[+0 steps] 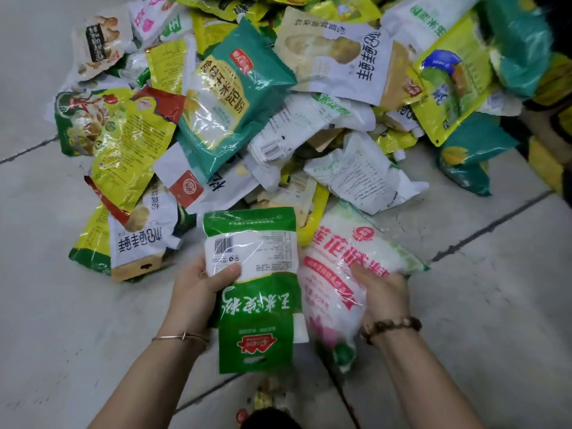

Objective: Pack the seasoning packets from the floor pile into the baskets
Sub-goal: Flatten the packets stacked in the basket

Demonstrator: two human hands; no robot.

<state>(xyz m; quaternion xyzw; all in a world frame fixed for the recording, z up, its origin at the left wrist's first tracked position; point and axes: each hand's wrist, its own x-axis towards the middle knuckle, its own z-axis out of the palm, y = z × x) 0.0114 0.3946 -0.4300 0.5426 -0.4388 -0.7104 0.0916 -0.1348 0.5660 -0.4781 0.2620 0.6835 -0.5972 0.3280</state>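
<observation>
Here, hands [198,286] [382,289] grip packets [257,320] [331,274] just before pile [235,97].

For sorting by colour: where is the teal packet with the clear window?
Head view, upper centre: the teal packet lies atop the pile, just right of the yellow-and-red packet.

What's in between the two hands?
The head view shows the green packets gripped by the left hand, and right beside them the pink-lettered clear packet held by the right hand.

Head camera looks steeply down, close over the floor pile [235,97].
</observation>
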